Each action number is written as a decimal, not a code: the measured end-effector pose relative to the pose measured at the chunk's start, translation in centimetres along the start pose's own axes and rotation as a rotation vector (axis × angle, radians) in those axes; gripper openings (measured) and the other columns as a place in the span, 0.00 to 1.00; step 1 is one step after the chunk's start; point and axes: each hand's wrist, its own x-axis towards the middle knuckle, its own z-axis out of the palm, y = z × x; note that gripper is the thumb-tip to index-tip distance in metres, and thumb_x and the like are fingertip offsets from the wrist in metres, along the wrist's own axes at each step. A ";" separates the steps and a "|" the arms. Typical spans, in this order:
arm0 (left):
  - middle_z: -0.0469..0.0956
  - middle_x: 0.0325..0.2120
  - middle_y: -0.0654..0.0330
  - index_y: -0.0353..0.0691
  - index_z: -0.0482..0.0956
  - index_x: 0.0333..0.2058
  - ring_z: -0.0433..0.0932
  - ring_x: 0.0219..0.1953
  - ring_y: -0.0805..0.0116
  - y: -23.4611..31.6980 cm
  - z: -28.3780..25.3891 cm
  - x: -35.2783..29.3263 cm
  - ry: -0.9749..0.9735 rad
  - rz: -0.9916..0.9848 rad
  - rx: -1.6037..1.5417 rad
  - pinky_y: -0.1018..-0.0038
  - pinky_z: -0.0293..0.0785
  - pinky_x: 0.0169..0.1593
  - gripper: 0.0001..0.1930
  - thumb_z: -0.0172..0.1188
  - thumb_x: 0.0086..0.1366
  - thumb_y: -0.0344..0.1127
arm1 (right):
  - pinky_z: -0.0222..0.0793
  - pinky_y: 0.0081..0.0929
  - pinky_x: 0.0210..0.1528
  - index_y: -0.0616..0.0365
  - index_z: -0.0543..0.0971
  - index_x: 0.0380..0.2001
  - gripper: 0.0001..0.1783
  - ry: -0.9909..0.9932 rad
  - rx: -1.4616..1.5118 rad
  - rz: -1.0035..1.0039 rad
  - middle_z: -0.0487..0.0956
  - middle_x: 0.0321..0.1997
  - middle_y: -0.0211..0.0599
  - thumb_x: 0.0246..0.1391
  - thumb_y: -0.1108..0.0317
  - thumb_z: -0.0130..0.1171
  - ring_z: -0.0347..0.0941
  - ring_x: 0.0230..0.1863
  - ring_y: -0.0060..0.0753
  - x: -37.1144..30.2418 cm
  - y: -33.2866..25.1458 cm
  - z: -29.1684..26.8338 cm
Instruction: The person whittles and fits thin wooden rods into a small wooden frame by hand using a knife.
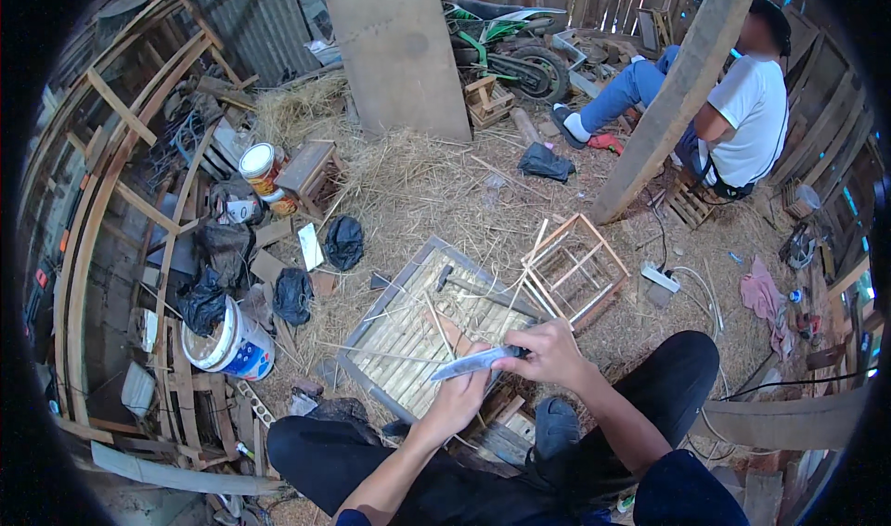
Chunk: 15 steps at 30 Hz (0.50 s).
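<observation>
A knife (473,364) with a dark handle is in my right hand (546,352), its fingers wrapped round the handle. The blade points left and lies across the fingers of my left hand (457,401). My left hand is closed on a thin pale strip (380,351), which sticks out to the left below the blade. Both hands are above the near right part of a low slatted table (399,373) with a grey rim. On the tabletop lie a hammer (443,277), several more thin strips and a flat brown piece of wood (448,332).
A small open wooden frame (594,305) stands right of the table. A white bucket (243,345) and black bags (344,242) are at the left. A leaning post (677,99) rises near a seated person (747,109). A power strip (661,278) lies on the straw-covered floor.
</observation>
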 end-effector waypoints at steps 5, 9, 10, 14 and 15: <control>0.66 0.24 0.69 0.42 0.70 0.44 0.61 0.23 0.83 -0.4 0.9 0.2 -0.026 -0.031 -0.076 0.82 0.57 0.25 0.10 0.43 0.77 0.39 | 0.66 0.33 0.20 0.52 0.83 0.27 0.17 0.114 -0.046 0.155 0.75 0.14 0.35 0.53 0.49 0.67 0.72 0.15 0.33 -0.9 2.3 -1.1; 0.72 0.29 0.56 0.35 0.72 0.41 0.75 0.33 0.68 1.3 4.1 -2.3 -0.440 -0.062 0.239 0.69 0.73 0.40 0.11 0.45 0.75 0.36 | 0.68 0.31 0.28 0.57 0.83 0.36 0.19 0.617 -0.035 0.615 0.78 0.23 0.42 0.64 0.52 0.56 0.72 0.21 0.30 -1.0 10.5 -8.9; 0.71 0.27 0.60 0.35 0.72 0.42 0.74 0.30 0.68 -0.5 4.6 -2.5 -0.318 0.034 0.142 0.69 0.73 0.38 0.13 0.45 0.76 0.40 | 0.67 0.32 0.28 0.59 0.82 0.36 0.20 0.574 -0.181 0.723 0.76 0.22 0.43 0.65 0.51 0.56 0.71 0.22 0.28 -1.0 10.9 -10.8; 0.61 0.19 0.72 0.43 0.73 0.42 0.58 0.18 0.84 -1.7 1.3 0.0 0.094 -0.139 -0.101 0.84 0.54 0.20 0.15 0.43 0.77 0.46 | 0.67 0.34 0.28 0.59 0.80 0.34 0.21 0.543 -0.113 0.648 0.77 0.22 0.46 0.63 0.50 0.57 0.73 0.22 0.36 -2.4 8.5 -8.9; 0.57 0.19 0.75 0.43 0.73 0.42 0.52 0.17 0.86 -1.3 -0.1 0.4 0.122 -0.215 -0.233 0.84 0.48 0.19 0.15 0.43 0.77 0.47 | 0.67 0.34 0.28 0.59 0.80 0.34 0.21 0.541 -0.110 0.645 0.77 0.22 0.46 0.63 0.50 0.57 0.73 0.22 0.36 -2.2 7.3 -8.3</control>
